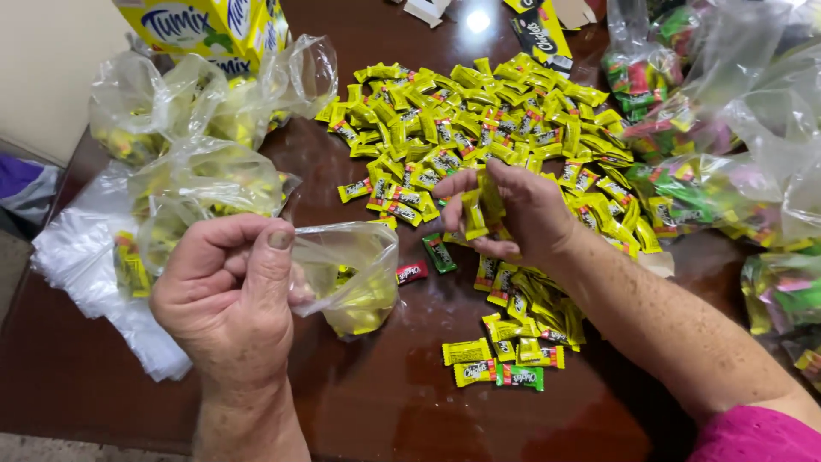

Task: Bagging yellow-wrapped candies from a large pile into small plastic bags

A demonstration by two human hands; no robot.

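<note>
My left hand (pixel 229 295) pinches the mouth of a small clear plastic bag (pixel 351 274) that holds a few yellow wrapped candies. My right hand (pixel 513 210) hovers over the dark wooden table (pixel 385 402), fingers closed on several yellow wrapped candies (pixel 477 210). A big pile of the same yellow candies (pixel 479 120) spreads across the table behind it. More lie under my right wrist (pixel 522 308). A red candy (pixel 411 272) and a green one (pixel 440 253) lie between the hands.
Filled clear bags of yellow candies (pixel 201 162) lie at the left, on a stack of flat empty bags (pixel 85 265). A yellow carton (pixel 205 30) stands at the back left. Bags of mixed coloured candies (pixel 727 154) crowd the right side.
</note>
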